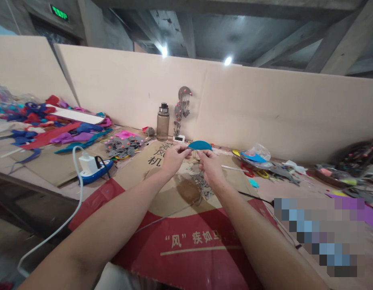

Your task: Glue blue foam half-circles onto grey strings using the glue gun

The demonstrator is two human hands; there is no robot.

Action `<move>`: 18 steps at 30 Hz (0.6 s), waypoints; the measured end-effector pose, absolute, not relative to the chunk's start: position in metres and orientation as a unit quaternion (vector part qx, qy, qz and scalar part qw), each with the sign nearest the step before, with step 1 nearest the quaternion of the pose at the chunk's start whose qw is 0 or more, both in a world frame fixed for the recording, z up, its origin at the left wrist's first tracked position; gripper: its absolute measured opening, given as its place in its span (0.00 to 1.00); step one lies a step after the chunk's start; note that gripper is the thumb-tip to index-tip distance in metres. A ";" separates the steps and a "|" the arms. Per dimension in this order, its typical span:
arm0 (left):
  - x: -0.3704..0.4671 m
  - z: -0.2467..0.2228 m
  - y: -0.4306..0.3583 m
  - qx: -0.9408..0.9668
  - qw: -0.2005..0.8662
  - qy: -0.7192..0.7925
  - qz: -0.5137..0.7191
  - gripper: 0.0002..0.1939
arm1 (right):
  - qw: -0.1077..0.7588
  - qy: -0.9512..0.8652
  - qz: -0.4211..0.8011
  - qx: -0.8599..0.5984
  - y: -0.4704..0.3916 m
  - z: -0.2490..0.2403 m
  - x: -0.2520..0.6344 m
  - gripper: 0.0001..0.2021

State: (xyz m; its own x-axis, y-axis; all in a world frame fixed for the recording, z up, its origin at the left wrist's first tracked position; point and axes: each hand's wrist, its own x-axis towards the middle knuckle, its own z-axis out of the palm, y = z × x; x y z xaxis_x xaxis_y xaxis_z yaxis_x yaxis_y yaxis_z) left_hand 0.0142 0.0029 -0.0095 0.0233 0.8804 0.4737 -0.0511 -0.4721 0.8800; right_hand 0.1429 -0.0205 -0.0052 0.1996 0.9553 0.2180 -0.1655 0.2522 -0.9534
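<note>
Bare forearms (128,207) are reaching over red-and-tan printed cardboard (180,270). Between the hands, toward the cardboard's far edge, a teal felt-like piece (201,145) is showing a smooth, rounded upper edge and an even, matte face. Fingers of the left hand (173,160) are pinching its left end; those of the right hand (212,166) are meeting at its lower edge, their exact grip unclear. Farther left, a smoky translucent bottle (162,124) is standing capped. Right on the bench (266,186), a shallow dish (249,164) is holding a blue piece (255,157) and clear plastic (261,149).
</note>
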 end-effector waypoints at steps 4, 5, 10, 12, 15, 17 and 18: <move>0.016 -0.011 0.004 0.586 0.437 0.317 0.605 0.09 | 0.668 -0.448 0.409 -0.430 -0.017 -0.010 0.144 0.17; 0.016 -0.012 0.005 0.581 0.443 0.311 0.608 0.09 | 0.671 -0.451 0.402 -0.430 -0.017 -0.012 0.143 0.17; 0.018 -0.016 0.007 0.559 0.477 0.278 0.619 0.11 | 0.686 -0.465 0.353 -0.435 -0.015 -0.017 0.142 0.15; 0.019 -0.017 0.007 0.553 0.492 0.266 0.618 0.11 | 0.692 -0.461 0.344 -0.435 -0.014 -0.018 0.143 0.15; 0.021 -0.017 0.006 0.541 0.515 0.249 0.616 0.11 | 0.700 -0.450 0.350 -0.431 -0.014 -0.017 0.144 0.15; 0.022 -0.016 0.005 0.529 0.534 0.238 0.614 0.11 | 0.701 -0.443 0.367 -0.422 -0.015 -0.016 0.144 0.15; 0.022 -0.015 0.004 0.523 0.544 0.233 0.613 0.11 | 0.700 -0.440 0.379 -0.415 -0.015 -0.015 0.144 0.15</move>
